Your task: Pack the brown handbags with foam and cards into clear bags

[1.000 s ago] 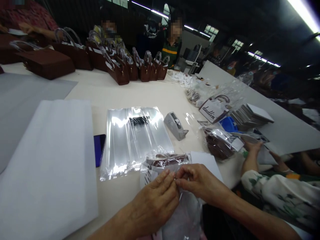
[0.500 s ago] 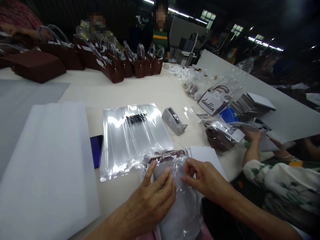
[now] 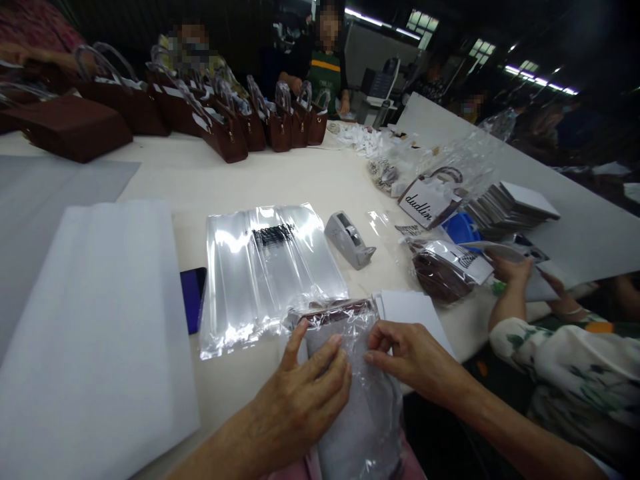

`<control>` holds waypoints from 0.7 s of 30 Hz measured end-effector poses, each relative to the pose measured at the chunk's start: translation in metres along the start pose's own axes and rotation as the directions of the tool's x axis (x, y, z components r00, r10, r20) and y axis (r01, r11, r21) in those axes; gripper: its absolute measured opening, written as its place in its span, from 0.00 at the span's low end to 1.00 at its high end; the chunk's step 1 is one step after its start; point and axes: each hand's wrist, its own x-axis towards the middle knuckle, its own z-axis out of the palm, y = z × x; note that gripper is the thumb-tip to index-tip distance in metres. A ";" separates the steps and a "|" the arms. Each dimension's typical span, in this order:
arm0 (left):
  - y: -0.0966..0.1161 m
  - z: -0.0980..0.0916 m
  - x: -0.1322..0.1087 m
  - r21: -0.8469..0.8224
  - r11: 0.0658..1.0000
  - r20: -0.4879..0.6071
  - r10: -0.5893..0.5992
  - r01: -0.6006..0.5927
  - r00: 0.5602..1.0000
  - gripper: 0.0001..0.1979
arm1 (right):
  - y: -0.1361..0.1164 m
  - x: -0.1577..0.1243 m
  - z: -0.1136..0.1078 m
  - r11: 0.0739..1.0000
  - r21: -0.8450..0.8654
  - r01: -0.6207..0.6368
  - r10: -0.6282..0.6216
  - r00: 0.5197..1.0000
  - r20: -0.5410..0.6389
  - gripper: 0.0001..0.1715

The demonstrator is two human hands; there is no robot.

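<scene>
In front of me lies a handbag (image 3: 353,309) inside a clear plastic bag (image 3: 359,427), its dark brown edge showing at the far end and a grey-white layer under the film. My left hand (image 3: 313,387) rests on top of it with fingers spread, pressing the plastic. At the right side, my right hand (image 3: 407,357) has its thumb and fingers pinched together at the plastic's edge. How much film sits between those fingertips is hard to see. Just beyond, a stack of flat clear plastic bags (image 3: 270,273) with black print lies beside a grey tape dispenser (image 3: 349,240).
White sheets (image 3: 110,320) and a phone (image 3: 193,300) lie at left. Brown handbags (image 3: 225,137) line the table's back. At right are wrapped bags (image 3: 443,270), a blue bowl (image 3: 461,230), stacked card (image 3: 520,203), and a co-worker's hands (image 3: 515,277) holding a light sheet.
My hands stay almost in place on the wrapped handbag; the right one has shifted very slightly. The person at the back now shows hands over the table. The view has tilted slightly.
</scene>
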 end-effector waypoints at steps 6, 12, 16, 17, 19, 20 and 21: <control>0.001 0.001 -0.002 -0.025 1.000 -0.021 -0.017 0.017 1.000 0.10 | 0.001 -0.002 -0.002 0.980 0.183 -0.077 0.059 0.993 0.097 0.07; 0.001 0.002 -0.006 -0.035 0.999 -0.035 -0.019 0.018 0.999 0.09 | -0.002 0.000 -0.002 0.982 0.172 -0.078 0.060 0.992 0.108 0.08; 0.001 0.002 -0.007 -0.029 0.999 -0.045 -0.023 0.022 0.999 0.09 | 0.001 -0.001 0.003 0.998 0.044 -0.034 0.033 0.999 0.028 0.08; 0.001 0.002 -0.007 -0.027 0.999 -0.049 -0.023 0.021 0.999 0.09 | 0.002 -0.001 0.004 1.000 0.005 -0.022 0.022 1.000 0.001 0.08; 0.001 0.002 -0.006 -0.025 1.000 -0.050 -0.019 0.017 0.999 0.09 | 0.002 -0.003 0.005 0.997 -0.072 -0.007 0.004 0.999 -0.044 0.08; 0.001 0.003 -0.006 -0.027 1.000 -0.050 -0.018 0.016 0.999 0.09 | 0.000 -0.004 0.005 0.994 -0.107 -0.004 -0.003 0.998 -0.059 0.08; 0.001 0.003 -0.006 -0.028 0.999 -0.052 -0.017 0.015 0.999 0.09 | -0.001 -0.006 0.005 0.990 -0.138 -0.002 -0.008 0.997 -0.072 0.08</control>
